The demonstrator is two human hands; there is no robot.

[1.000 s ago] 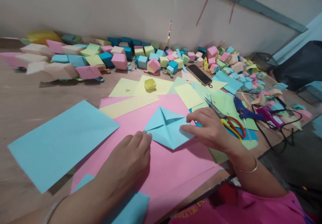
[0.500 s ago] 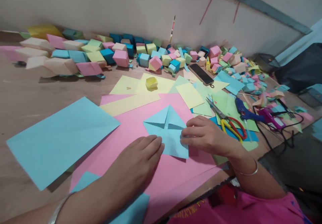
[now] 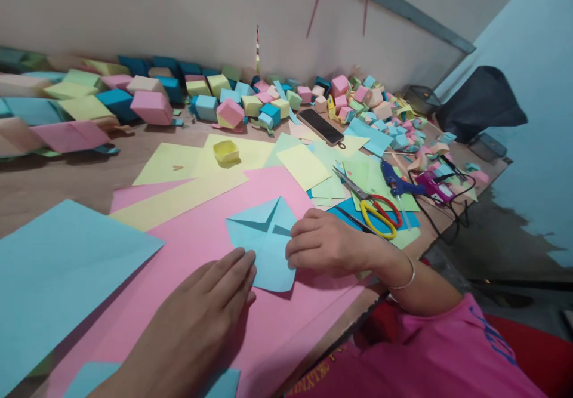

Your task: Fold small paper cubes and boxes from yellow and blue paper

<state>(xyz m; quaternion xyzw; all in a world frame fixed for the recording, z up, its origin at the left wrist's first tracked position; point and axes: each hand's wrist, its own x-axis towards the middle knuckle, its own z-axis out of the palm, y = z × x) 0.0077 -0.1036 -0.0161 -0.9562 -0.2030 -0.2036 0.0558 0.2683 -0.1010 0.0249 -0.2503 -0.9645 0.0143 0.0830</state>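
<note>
A light blue sheet of paper (image 3: 271,264), with corner flaps folded toward its middle, lies on a large pink sheet (image 3: 179,284). At its lower left edge, my left hand (image 3: 208,299) rests with fingers stretched out and close together, the fingertips touching the paper. The curled fingers of my right hand (image 3: 329,244) grip the right edge of the same paper; the thumb is hidden. Part of that paper's right side is covered by the fingers. To the left lies a bigger flat light blue sheet (image 3: 67,278).
Scissors (image 3: 371,201) and a blue glue gun (image 3: 398,180) with a black cable lie at the right. Behind are a phone (image 3: 321,126), a small yellow paper box (image 3: 226,152) and yellow sheets (image 3: 179,162). Several coloured paper cubes (image 3: 152,107) line the wall.
The camera view has turned to the right, so things appear farther left. My right hand stays at the paper's right edge, and my left hand sits slightly lower along its left edge.
</note>
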